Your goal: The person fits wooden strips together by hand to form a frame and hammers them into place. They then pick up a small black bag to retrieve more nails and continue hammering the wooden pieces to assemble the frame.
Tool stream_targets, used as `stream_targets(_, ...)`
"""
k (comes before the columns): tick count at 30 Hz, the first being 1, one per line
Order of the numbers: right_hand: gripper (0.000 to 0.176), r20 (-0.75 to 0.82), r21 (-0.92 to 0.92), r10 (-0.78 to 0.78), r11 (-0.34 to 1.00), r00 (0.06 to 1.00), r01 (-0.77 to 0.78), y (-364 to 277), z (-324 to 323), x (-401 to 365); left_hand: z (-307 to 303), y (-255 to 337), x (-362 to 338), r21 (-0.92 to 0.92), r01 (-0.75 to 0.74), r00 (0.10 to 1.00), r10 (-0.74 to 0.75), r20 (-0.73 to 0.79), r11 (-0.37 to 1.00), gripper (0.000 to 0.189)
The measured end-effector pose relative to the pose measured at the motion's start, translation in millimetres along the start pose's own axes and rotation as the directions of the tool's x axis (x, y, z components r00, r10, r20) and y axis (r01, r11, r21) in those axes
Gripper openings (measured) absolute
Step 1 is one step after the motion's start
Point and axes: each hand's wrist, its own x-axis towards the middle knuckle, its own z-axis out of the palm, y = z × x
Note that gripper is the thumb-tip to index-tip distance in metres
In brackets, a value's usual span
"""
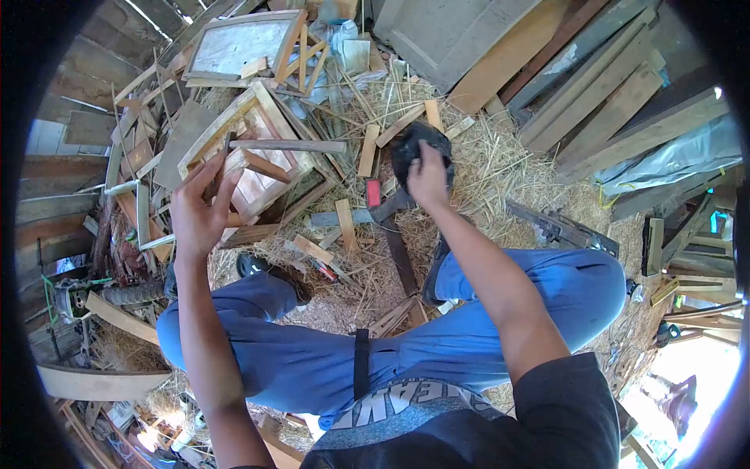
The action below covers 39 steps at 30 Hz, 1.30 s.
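Observation:
My left hand (201, 205) is raised at the left, its fingers closed round a small assembly of wooden strips (289, 146). One strip runs out level to the right, and a shorter one angles down below it. Over a crumpled black plastic bag (405, 148) on the straw is my right hand (428, 178), fingertips at the bag's opening. Motion smears those fingers, and I cannot tell what they grip. A red object (373, 192) lies just left of the bag, beside a dark strap-like strip (400, 254).
A wooden cabinet-like box (258, 184) stands behind my left hand. Offcuts (345, 224) lie scattered over the straw-covered floor (500, 180). Long boards (594, 117) lean at the upper right. A dark metal tool (562, 227) lies by my right knee.

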Motion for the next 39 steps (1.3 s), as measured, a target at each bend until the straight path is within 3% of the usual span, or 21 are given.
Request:
stream_targets(4,0.058,0.215,0.191,-0.054,0.981,0.975,0.012,-29.5,30.5,1.4,3.1,-3.0,1.1,-0.069,0.033,0.999,-0.034,-0.015,0.997,0.038)
stream_targets(6,0.066,0.428,0.229,0.113,0.946,0.897,-0.228,-43.5,19.8,5.5,2.6,-4.3,1.0,-0.056,0.050,0.999,-0.050,0.002,0.997,0.039)
stream_targets(7,0.068,0.272,0.180,0.027,0.980,0.962,-0.079,-33.5,24.2,3.7,2.6,-4.5,0.6,-0.047,0.067,0.998,-0.067,0.014,0.997,0.039)
stream_targets(10,0.045,-0.047,0.138,0.188,0.974,0.981,-0.180,-11.7,19.3,8.4,0.9,-2.0,1.1,-0.018,0.071,0.997,-0.070,0.028,0.997,0.039)
stream_targets(13,0.018,-0.002,-0.036,0.335,0.941,0.942,-0.335,31.5,15.0,9.3,5.4,-3.4,0.5,-0.073,0.007,1.000,-0.008,-0.020,0.997,0.039)
stream_targets(16,0.018,-0.078,-0.132,0.296,0.944,0.952,-0.304,55.3,16.6,5.3,3.9,-0.6,1.0,-0.058,0.037,0.999,-0.037,0.006,0.998,0.039)
stream_targets(17,0.019,-0.019,-0.163,0.390,0.907,0.921,-0.387,59.9,16.3,6.3,2.5,2.1,1.9,-0.060,0.038,0.999,-0.037,0.012,0.997,0.039)
stream_targets(24,0.021,0.028,-0.213,0.347,0.918,0.938,-0.333,92.8,32.8,20.0,-2.4,8.9,3.1,0.015,0.108,0.987,-0.109,0.116,0.994,0.037)
stream_targets(26,0.032,0.090,-0.210,0.276,0.945,0.957,-0.252,89.0,35.7,16.8,0.4,3.2,1.6,-0.024,0.098,0.993,-0.096,0.066,0.995,0.038)
stream_targets(27,0.042,0.163,-0.190,0.387,0.915,0.907,-0.356,82.5,35.7,17.4,1.5,1.4,0.4,-0.023,0.086,0.995,-0.084,0.053,0.996,0.037)
stream_targets(28,0.044,0.100,0.137,0.388,0.907,0.916,-0.398,118.7,68.1,11.8,2.3,0.3,0.5,-0.023,0.087,0.995,-0.086,0.057,0.996,0.037)
stream_targets(30,0.048,-0.028,0.748,0.383,0.621,0.923,-0.235,189.7,131.4,0.8,2.9,-1.3,-0.4,-0.029,0.084,0.995,-0.083,0.047,0.996,0.038)
stream_targets(31,0.048,-0.025,0.747,0.386,0.620,0.922,-0.240,165.5,112.5,1.7,2.4,-2.0,-1.0,-0.028,0.087,0.995,-0.086,0.051,0.996,0.038)
stream_targets(32,0.054,0.005,0.177,0.264,0.949,0.965,-0.260,142.2,88.8,2.1,1.4,-2.6,-0.8,-0.025,0.096,0.994,-0.094,0.059,0.995,0.038)
stream_targets(33,0.060,0.109,-0.460,0.178,0.881,0.978,-0.109,124.0,73.0,4.0,0.7,-3.1,-0.6,-0.022,0.104,0.993,-0.102,0.064,0.994,0.038)
stream_targets(34,0.057,0.141,-0.028,0.304,0.953,0.942,-0.303,165.7,100.1,2.5,0.9,-2.7,-0.4,-0.022,0.104,0.993,-0.103,0.063,0.994,0.038)
stream_targets(35,0.053,0.171,0.594,0.426,0.675,0.889,-0.437,208.5,127.7,0.5,1.5,-1.5,-0.1,-0.030,0.106,0.993,-0.104,0.058,0.994,0.038)
stream_targets(36,0.050,0.197,0.871,0.538,0.287,0.820,-0.398,250.6,154.8,-1.7,1.8,-0.9,0.2,-0.040,0.107,0.993,-0.105,0.053,0.993,0.038)
stream_targets(37,0.044,0.163,0.658,0.499,0.588,0.851,-0.471,207.9,121.7,2.9,0.9,-1.0,0.1,-0.040,0.107,0.993,-0.104,0.052,0.993,0.038)
stream_targets(38,0.039,0.129,0.281,0.457,0.834,0.880,-0.475,162.2,86.4,8.0,-0.6,-1.2,0.6,-0.028,0.121,0.991,-0.118,0.069,0.992,0.038)
stream_targets(39,0.034,0.095,-0.082,0.415,0.909,0.905,-0.408,108.7,46.5,14.8,-1.7,-1.0,0.9,-0.015,0.133,0.988,-0.132,0.086,0.991,0.039)
